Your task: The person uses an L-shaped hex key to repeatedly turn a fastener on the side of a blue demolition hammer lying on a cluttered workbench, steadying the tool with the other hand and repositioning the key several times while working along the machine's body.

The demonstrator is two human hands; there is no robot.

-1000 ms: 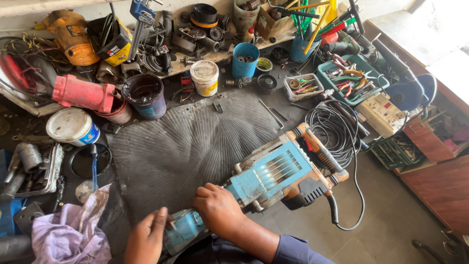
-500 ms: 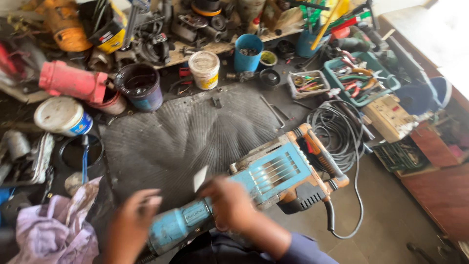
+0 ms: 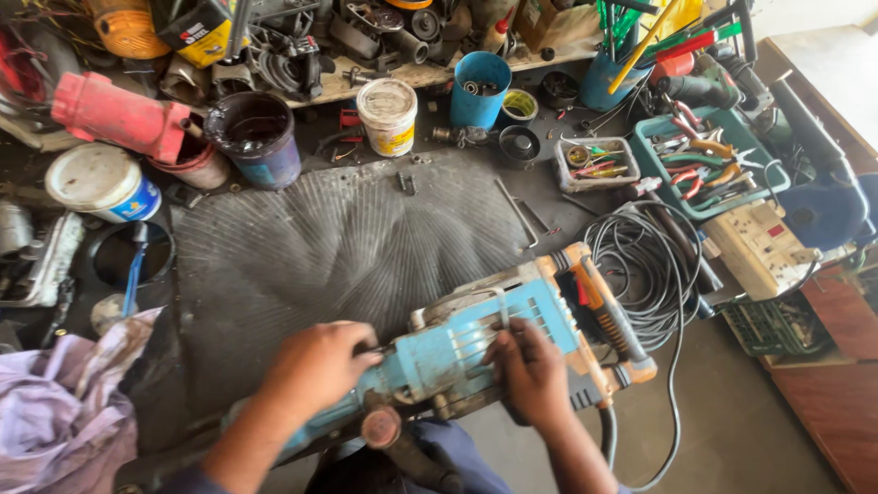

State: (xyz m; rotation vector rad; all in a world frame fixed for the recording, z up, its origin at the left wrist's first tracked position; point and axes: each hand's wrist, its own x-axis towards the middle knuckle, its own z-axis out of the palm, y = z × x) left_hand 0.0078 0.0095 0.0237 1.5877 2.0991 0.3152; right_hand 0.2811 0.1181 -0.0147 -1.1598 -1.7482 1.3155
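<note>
A large blue demolition hammer (image 3: 462,352) with an orange rear handle (image 3: 604,311) lies across the near edge of a dark ribbed rubber mat (image 3: 338,247). My left hand (image 3: 315,366) grips the tool's front barrel. My right hand (image 3: 530,370) rests on the blue motor housing, fingers curled over its vented side. A black power cable (image 3: 640,265) coils beside the handle and trails down to the floor.
Along the back stand a dark paint bucket (image 3: 256,137), a white tub (image 3: 388,114), a blue cup (image 3: 480,87), a red tool (image 3: 114,114) and a white can (image 3: 101,183). A green tray of pliers (image 3: 704,165) and a socket strip (image 3: 759,247) sit right. Purple cloth (image 3: 64,412) lies left.
My right hand has moved from the front of the tool to the motor housing. My left hand has closed around the barrel. The view has shifted closer and lower.
</note>
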